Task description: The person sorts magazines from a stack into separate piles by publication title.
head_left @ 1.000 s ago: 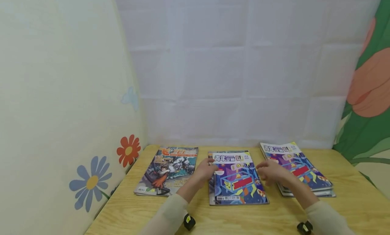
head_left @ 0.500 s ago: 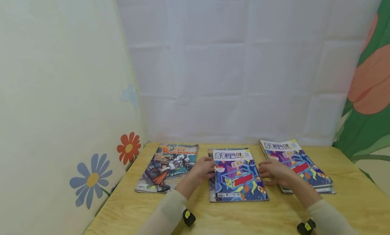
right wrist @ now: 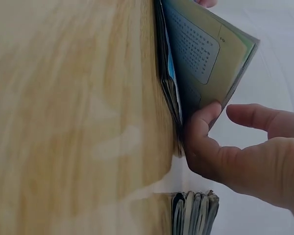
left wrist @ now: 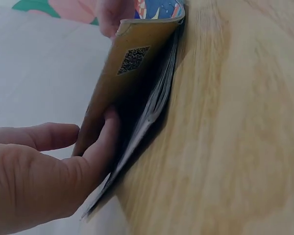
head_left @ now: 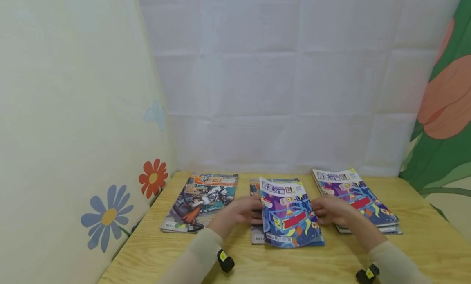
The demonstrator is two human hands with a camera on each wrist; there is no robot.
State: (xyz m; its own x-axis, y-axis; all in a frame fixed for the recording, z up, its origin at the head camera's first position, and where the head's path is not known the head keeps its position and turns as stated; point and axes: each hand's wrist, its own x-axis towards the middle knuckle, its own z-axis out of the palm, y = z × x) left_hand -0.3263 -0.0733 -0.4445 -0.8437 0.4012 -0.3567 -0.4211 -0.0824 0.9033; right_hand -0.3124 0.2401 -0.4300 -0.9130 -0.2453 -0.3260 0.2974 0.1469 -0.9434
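Observation:
A purple-and-blue magazine [head_left: 292, 216] is tilted above another magazine [head_left: 256, 233] in the middle of the table, its left side raised. My left hand [head_left: 244, 210] holds its left edge; in the left wrist view, one digit reaches under the tan back cover [left wrist: 115, 73] while another lies at the outer side. On the opposite edge, my right hand [head_left: 329, 209] grips the same magazine. The right wrist view shows a digit against a printed page [right wrist: 196, 49] on its underside. A dark gap separates it from the magazine below.
Another comic-covered magazine [head_left: 206, 204] lies to the left on the wooden table [head_left: 290, 265]. To the right is a stack of magazines [head_left: 358, 198] with the same purple cover. A white cloth [head_left: 235, 92] hangs behind.
The purple magazine lay flat on the lower one; now its left side is lifted and it has shifted slightly right. Both hands have closed in on its edges.

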